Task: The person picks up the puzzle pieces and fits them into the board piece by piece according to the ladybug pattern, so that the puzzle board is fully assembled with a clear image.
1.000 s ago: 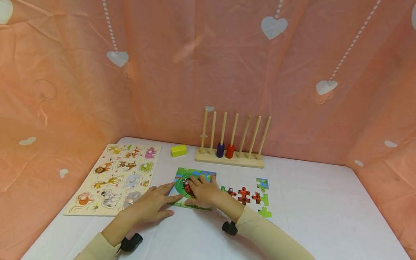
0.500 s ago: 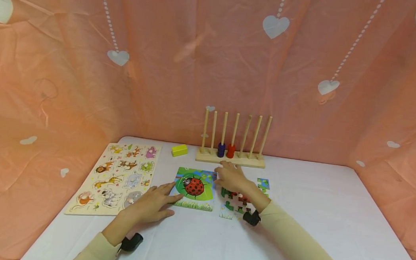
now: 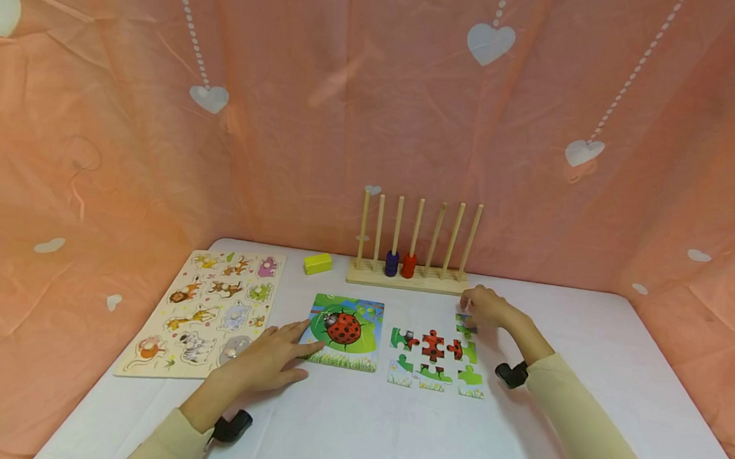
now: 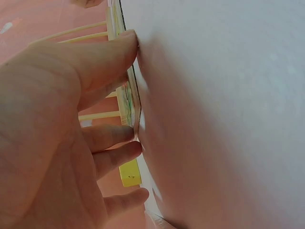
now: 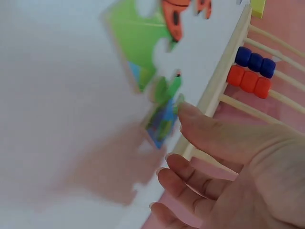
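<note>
Fingers (image 3: 306,350) of the left hand (image 3: 264,363) are spread and resting at the near left of the ladybug board (image 3: 344,328), with the index finger lying over its lower left corner. From where I'm sitting at the remote end, the board looks flat on the table (image 3: 558,424), picture side up, roughly between my two hands.

Right hand (image 3: 490,309) is over at the far right of the loose pieces (image 3: 432,347), just above the green and blue corner piece (image 5: 163,123). On that wrist cam my thumb tip overlaps the piece's edge while the other visible fingers sit apart, but the piece is blurry and I honestly can't tell if I've got it pinched or am only touching it. The loose pieces are laid out right of the board with gaps between them: red spotted bits in the middle, grassy ones along the near side.

Behind all that stands the peg rack (image 3: 402,281), seven pegs, blue beads (image 3: 392,264) on the third from the left and red beads (image 3: 409,266) on the fourth. Yellow block (image 3: 318,264) lies left of it, and the animal puzzle (image 3: 164,347) covers the table's left side. Pink cloth (image 3: 348,130) with white hearts hangs round the back and sides.
</note>
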Demonstrator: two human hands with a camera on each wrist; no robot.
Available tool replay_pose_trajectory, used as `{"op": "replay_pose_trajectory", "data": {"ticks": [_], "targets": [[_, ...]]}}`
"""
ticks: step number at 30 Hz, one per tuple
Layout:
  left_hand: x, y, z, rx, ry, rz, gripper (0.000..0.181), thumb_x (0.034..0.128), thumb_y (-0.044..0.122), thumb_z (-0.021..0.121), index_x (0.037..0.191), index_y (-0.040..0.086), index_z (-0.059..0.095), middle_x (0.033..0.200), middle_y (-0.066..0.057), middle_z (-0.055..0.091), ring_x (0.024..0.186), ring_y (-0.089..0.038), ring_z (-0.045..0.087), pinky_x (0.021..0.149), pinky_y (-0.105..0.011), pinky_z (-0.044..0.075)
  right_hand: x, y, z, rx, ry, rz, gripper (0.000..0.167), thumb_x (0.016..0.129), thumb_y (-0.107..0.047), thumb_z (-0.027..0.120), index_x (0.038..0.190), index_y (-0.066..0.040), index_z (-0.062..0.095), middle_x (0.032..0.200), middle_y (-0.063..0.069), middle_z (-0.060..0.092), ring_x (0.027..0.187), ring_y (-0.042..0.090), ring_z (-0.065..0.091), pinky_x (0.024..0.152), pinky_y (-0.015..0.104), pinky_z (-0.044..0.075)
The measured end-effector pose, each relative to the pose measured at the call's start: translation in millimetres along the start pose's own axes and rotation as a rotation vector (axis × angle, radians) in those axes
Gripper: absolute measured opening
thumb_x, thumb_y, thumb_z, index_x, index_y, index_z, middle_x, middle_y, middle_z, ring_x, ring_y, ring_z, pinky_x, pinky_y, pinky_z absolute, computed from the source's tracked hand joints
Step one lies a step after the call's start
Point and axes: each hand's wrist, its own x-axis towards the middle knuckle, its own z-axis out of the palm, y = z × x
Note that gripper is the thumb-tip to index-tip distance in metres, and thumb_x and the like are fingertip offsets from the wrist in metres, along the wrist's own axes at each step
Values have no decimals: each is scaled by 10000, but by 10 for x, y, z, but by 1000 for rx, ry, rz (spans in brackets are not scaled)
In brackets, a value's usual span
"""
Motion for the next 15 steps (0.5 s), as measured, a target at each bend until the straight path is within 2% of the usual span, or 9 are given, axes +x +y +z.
{"op": "replay_pose_trajectory", "data": {"ticks": [9, 15], "targets": [[6, 1, -4, 5, -3, -6, 498, 936, 295, 694, 1403, 154, 596, 1502, -306, 387, 1365, -459, 404, 1023, -696, 354, -18, 68, 74, 107, -8, -11, 285, 777, 55, 780, 1015, 43, 623, 918, 152, 572, 844, 281, 535, 776, 459, 484], [10, -2, 3, -6, -6, -3, 499, 935, 286, 696, 1404, 152, 595, 1505, -305, 383, 1369, -461, 397, 1022, -702, 350, -25, 79, 84, 134, -12, -9, 275, 778, 78, 767, 1003, 62, 608, 895, 149, 573, 824, 274, 536, 772, 433, 491]]}}
